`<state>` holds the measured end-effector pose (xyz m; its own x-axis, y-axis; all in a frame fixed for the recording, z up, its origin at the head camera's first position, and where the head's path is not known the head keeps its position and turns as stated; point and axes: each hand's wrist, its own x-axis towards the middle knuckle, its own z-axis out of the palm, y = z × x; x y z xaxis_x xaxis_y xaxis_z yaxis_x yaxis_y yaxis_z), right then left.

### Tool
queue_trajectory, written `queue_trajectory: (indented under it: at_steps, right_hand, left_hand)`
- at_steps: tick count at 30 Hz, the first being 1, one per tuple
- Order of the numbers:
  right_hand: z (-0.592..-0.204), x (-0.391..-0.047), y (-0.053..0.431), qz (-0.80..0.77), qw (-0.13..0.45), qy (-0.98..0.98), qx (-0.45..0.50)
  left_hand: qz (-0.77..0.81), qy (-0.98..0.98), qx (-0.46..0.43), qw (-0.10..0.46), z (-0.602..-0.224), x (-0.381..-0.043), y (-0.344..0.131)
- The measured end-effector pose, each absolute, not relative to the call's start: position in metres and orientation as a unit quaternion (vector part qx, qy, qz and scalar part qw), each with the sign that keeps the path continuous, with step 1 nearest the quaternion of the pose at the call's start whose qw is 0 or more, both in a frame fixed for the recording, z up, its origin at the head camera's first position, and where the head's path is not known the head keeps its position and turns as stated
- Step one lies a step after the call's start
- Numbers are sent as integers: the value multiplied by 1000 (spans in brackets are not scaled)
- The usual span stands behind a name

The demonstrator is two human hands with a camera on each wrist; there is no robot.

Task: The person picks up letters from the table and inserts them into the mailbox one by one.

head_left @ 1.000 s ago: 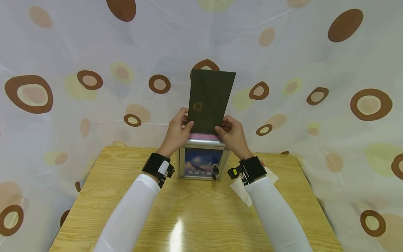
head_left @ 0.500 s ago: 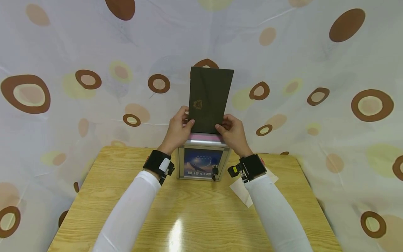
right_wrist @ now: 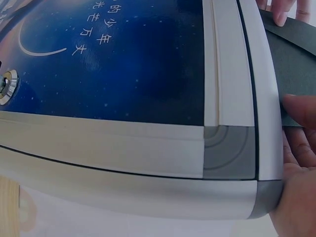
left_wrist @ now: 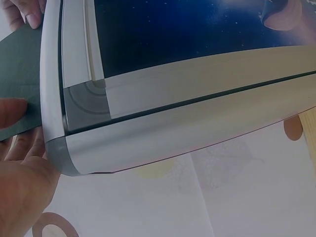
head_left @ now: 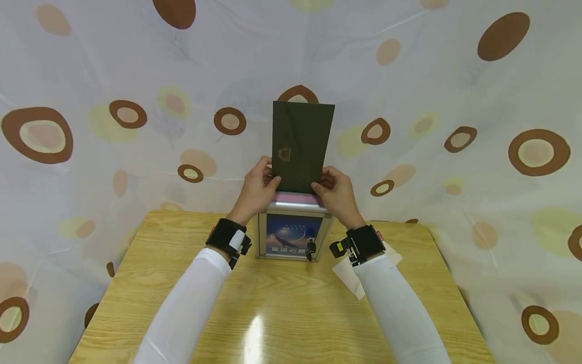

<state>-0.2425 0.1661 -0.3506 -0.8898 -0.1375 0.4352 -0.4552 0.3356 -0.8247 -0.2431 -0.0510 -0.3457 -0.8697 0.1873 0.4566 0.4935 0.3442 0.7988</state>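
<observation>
A dark green envelope [head_left: 302, 141] with a small gold emblem stands upright, its lower edge right at the pink top [head_left: 294, 197] of a silver-framed box [head_left: 261, 237]. My left hand [head_left: 255, 191] pinches its lower left side, thumb in front and fingers behind. On the lower right side, my right hand [head_left: 338, 194] grips it the same way. Both wrist views look at the box front, a blue starry panel [right_wrist: 148, 64] with white lettering and a round lock [right_wrist: 10, 86]. In those views the box frame hides part of the envelope [left_wrist: 19, 69].
The box stands near the back of a wooden table [head_left: 191, 293], close to a spotted cloth backdrop [head_left: 409, 91]. A dark key [head_left: 311, 246] hangs from its front lock. A pale sheet of paper [head_left: 349, 279] lies partly under my right wrist.
The envelope rose slightly, then its top edge dipped and shifted a little to the left. Both hands keep their hold and have barely moved.
</observation>
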Motion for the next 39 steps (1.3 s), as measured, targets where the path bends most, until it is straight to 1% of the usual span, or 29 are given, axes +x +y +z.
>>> queue_trajectory:
  at_steps: [2, 9, 15, 23, 28, 34, 37, 39]
  right_hand:
    - [-351, -242, 167, 551, 142, -800, 188]
    - [-326, -218, 159, 552, 126, -801, 198]
    - [-327, -219, 158, 556, 133, -797, 195]
    - [-331, -220, 158, 537, 168, -800, 207]
    - [-332, -221, 156, 531, 178, -797, 224]
    - [-347, -236, 162, 537, 183, -790, 232]
    - [-361, -239, 168, 515, 204, -802, 224]
    - [-368, -233, 171, 479, 234, -816, 223]
  left_hand:
    - [-535, -806, -210, 141, -346, -243, -51]
    - [-532, -811, -209, 122, -350, -244, -51]
    - [-530, -813, -211, 117, -352, -245, -50]
    - [-527, -817, -203, 117, -355, -247, -49]
    - [-530, -814, -205, 117, -355, -245, -50]
    - [-524, -816, -214, 117, -355, -245, -49]
    - [-501, -827, -223, 125, -357, -241, -49]
    - [-467, -840, -238, 139, -358, -234, -51]
